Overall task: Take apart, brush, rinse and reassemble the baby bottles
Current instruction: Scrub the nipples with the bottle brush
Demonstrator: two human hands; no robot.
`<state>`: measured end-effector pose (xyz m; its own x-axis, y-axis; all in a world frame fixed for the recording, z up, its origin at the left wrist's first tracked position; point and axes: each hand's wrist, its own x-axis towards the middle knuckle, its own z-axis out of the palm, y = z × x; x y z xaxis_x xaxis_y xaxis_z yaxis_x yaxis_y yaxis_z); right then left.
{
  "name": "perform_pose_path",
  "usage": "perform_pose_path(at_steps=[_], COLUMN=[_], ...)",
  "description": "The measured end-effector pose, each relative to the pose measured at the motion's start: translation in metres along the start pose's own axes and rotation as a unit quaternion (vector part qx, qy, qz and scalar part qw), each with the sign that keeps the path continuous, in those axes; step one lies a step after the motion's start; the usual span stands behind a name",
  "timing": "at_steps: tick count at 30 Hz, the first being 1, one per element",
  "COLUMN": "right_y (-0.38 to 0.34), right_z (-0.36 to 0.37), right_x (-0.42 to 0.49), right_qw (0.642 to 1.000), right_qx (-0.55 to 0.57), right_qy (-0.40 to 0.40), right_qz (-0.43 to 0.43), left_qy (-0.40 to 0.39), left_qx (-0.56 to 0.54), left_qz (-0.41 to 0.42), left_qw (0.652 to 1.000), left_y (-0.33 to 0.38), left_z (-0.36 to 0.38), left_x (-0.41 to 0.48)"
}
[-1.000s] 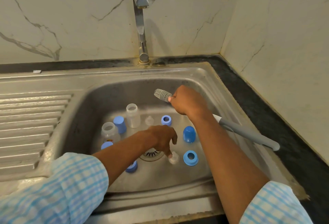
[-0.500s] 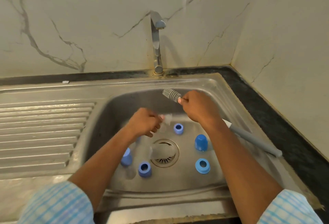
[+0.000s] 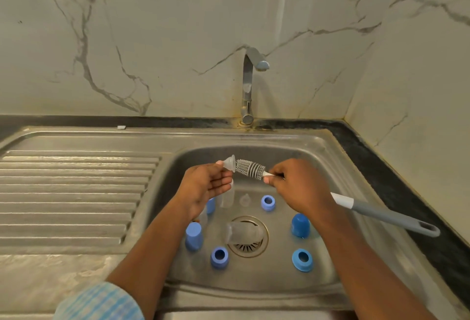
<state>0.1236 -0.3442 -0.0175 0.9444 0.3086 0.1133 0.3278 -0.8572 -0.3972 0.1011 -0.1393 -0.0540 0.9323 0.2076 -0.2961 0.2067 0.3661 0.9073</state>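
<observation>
My left hand pinches a clear silicone teat by its tip above the sink basin. My right hand grips the grey bottle brush just behind its bristle head, and the bristles' end touches the teat's wide base. The brush's long grey handle sticks out to the right over the sink edge. On the basin floor lie a clear bottle over the drain, another teat, blue rings and blue caps.
A steel tap stands behind the basin, with no water running. The ribbed draining board lies to the left. Black counter and marble wall close the right side. More clear bottles are partly hidden behind my left wrist.
My left hand picked a teat off the sink floor and raised it to the brush. The brush head has turned left and now meets the teat. The camera tilted upward.
</observation>
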Motion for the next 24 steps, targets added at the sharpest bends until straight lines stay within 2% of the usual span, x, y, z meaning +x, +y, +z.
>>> perform_pose_path(at_steps=[6,11,17,20,24], right_y=[-0.007,-0.013,-0.02,-0.024,-0.019], right_z=[0.0,-0.003,-0.006,-0.011,-0.016], right_x=[0.001,-0.002,-0.006,-0.009,-0.006], right_qw=[1.0,0.998,0.994,0.998,0.992], right_qx=[-0.01,0.003,-0.057,-0.017,0.114], right_qy=[0.017,0.045,0.069,0.043,-0.053], right_qz=[-0.016,-0.031,-0.058,-0.051,-0.033], left_qy=[-0.021,-0.017,-0.064,-0.092,-0.127], left_qx=[-0.055,-0.064,-0.11,-0.122,-0.123], left_qz=[-0.032,-0.008,-0.003,0.019,0.047], left_qw=[0.998,0.998,0.992,0.988,0.983], left_y=[0.0,-0.001,0.001,0.004,0.006], left_z=[0.001,0.001,0.004,0.006,0.008], left_x=[0.004,0.0,-0.004,-0.007,-0.012])
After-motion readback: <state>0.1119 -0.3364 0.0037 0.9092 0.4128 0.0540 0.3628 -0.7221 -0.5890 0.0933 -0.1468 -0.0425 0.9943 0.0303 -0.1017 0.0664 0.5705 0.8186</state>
